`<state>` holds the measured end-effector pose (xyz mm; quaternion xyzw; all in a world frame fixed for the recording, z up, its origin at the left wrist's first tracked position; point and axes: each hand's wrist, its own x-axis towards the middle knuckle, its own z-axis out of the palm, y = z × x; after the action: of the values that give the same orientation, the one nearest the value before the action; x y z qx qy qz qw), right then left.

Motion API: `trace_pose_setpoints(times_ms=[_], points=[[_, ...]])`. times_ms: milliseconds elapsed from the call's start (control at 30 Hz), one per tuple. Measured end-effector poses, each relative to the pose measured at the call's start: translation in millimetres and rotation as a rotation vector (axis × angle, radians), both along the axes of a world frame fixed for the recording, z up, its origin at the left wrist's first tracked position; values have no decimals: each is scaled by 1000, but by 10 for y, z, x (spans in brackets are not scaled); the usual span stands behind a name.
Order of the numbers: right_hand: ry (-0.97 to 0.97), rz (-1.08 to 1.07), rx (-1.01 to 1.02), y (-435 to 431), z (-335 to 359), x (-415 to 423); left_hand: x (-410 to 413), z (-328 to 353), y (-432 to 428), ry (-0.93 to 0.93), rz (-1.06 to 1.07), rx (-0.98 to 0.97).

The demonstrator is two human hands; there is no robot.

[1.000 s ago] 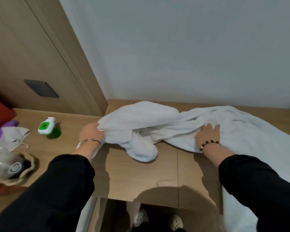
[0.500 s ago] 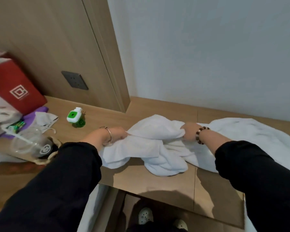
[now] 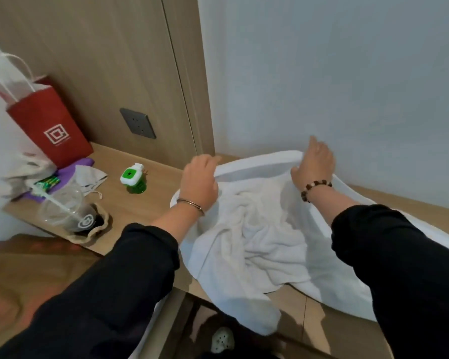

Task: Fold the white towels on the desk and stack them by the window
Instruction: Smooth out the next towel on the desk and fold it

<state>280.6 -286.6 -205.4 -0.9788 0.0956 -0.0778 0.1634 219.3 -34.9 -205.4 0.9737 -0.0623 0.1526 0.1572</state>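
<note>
- Stretching between two hands, the top edge of a white towel (image 3: 257,229) was held raised above a wooden bench (image 3: 309,317), close to the pale wall behind it.
- The left hand (image 3: 200,182) was closed over the left end of that edge, with the fingers curled round the cloth. A thin metal bangle (image 3: 189,203) was worn on that wrist.
- The right hand (image 3: 314,164) was placed at the right end of the edge, and the cloth appeared to be pinched between thumb and fingers, though the fingertips were blurred. A beaded bracelet (image 3: 315,189) was worn on that wrist.
- The rest of the towel was left crumpled on the bench below the hands, and one corner was draped over the front edge.
- More white cloth was spread on the bench to the right, partly hidden by a black sleeve. Whether it was a second towel could not be told.
- Well to the left of the towel, a green and white plug-in device (image 3: 132,177) and a clear plastic cup (image 3: 62,211) with a straw were set on the bench.
- A red paper bag (image 3: 49,125) was stood upright at the far left, against a wooden panel.
- A dark wall socket (image 3: 138,123) was set into that panel.
</note>
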Motion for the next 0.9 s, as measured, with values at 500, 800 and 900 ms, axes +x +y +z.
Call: trace_pose_setpoints(times_ms=[500,800,900], points=[[757,577,-233,78,-1000,-908,-707,-778,22,784,-315,334],[756,451,-299,166,-783,-883,-986,-585,1054,1190,-44,528],[1027,704,-183,314,-635,-870,-1079,-641,1007,1021,73,692]])
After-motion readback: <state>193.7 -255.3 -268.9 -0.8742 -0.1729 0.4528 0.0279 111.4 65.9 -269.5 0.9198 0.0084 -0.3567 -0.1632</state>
